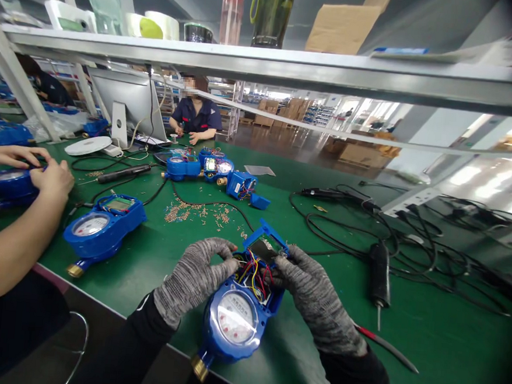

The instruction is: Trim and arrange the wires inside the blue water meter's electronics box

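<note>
A blue water meter (233,319) with a round dial and a brass end lies at the table's front edge. Its wiring box stands open, showing red, yellow and black wires (255,277), and its blue lid frame (266,239) is tipped up at the back. Both my hands wear grey knitted gloves. My left hand (197,275) pinches at the left side of the box, thumb and fingers closed on its edge. From the right, my right hand (313,289) grips the box beside the lid, its fingertips partly hidden among the wires.
A black electric screwdriver (379,274) and red-handled pliers (388,346) lie to the right among tangled cables (341,233). Loose screws (178,213) are scattered behind the meter. Another meter (104,225) sits left, near a co-worker's hands (53,175). A shelf (265,61) crosses overhead.
</note>
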Motion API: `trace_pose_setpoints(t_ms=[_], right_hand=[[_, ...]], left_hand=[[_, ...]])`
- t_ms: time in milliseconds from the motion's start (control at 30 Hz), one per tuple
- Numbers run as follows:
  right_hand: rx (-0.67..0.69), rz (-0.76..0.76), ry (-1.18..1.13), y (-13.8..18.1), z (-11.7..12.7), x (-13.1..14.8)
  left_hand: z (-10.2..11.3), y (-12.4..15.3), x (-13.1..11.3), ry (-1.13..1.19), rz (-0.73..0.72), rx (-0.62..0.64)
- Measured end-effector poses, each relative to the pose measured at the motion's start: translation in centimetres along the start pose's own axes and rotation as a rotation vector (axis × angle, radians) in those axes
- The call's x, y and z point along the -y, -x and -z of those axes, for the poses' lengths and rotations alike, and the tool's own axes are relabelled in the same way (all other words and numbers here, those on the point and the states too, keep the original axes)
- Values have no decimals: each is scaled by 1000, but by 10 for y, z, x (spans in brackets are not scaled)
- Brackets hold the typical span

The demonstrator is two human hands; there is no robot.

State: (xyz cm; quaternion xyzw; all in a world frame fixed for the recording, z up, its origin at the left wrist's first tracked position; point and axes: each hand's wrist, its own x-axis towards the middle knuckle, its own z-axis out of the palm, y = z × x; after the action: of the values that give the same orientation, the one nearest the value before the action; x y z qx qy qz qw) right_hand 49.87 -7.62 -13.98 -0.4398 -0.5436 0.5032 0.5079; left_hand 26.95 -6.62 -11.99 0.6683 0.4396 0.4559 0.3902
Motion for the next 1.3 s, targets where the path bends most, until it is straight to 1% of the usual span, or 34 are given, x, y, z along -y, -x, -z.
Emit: trace_pose_setpoints(t_ms=[133,200,233,300,400,433,467,533,633,700,767,833,867,933,1000,1133,1200,1300], right_hand=[[-41,40,91,-4,0,-2],[-43,47,106,-6,1,-3],[-42,50,108,-7,1,-3],[-42,58,113,-8,1,-4],[-68,74,128,-10,-2,-6],[-81,79,136,-11,-3,-6],[-95,84,146,-10,-6,-6],[-122,98,169,-9,-11,-4],[-155,115,202,-6,-17,2],[-175,113,216,-5,-18,5],[-190,104,222,-3,-17,7],[-195,93,215,-3,-16,6],[-194,87,208,-3,-15,6],[-181,70,182,-2,-13,6],[-156,52,147,-1,-11,7],[-122,39,105,1,-8,7],[-129,37,106,0,-8,6],[-155,40,122,-2,-11,5]], left_hand=[[6,15,8,412,236,111],[10,22,13,498,331,130],[12,24,14,484,347,118],[17,25,13,396,311,45],[18,20,4,239,168,-121],[15,18,0,192,129,-153],[11,16,-4,159,110,-154],[-2,11,-8,146,101,-93],[-23,2,-6,238,116,-13],[-32,-2,-2,320,148,-13],[-35,-4,0,373,182,-30],[-33,-4,-1,386,194,-31],[-31,-4,-1,407,200,-7],[-24,-4,2,472,218,82],[-15,-4,11,507,204,140],[4,-4,31,457,145,184],[10,0,28,424,178,165],[12,6,6,388,237,132]])
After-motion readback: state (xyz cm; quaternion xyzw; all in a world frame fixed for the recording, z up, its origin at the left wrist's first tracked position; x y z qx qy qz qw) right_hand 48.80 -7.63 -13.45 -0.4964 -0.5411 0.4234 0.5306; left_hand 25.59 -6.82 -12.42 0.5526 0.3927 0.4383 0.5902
